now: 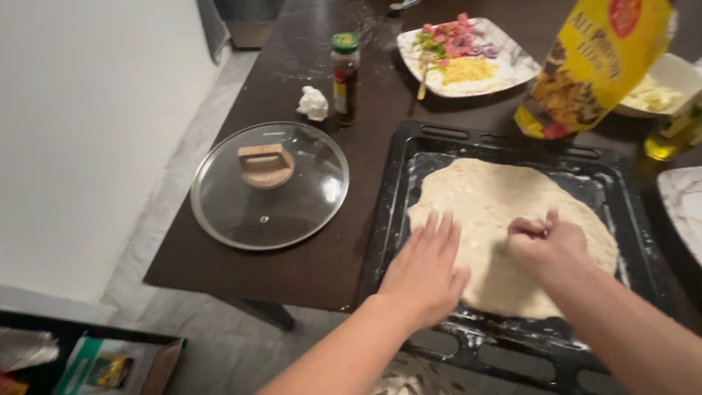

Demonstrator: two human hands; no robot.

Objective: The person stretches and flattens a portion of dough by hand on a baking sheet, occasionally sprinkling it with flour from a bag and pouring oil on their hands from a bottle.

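Round glass lid with wooden knob [269, 186] lies left on the dark table [307, 271]. Left hand [426, 272] presses flat, fingers spread, on pale flattened dough [490, 197] inside the black baking tray [395, 183]; right hand [547, 247] pinches the dough, fingers curled.

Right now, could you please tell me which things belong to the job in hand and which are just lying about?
In use: dough, black baking tray, left hand, right hand.

Lying about: glass lid, sauce bottle, crumpled paper, plate of chopped toppings, yellow bag.
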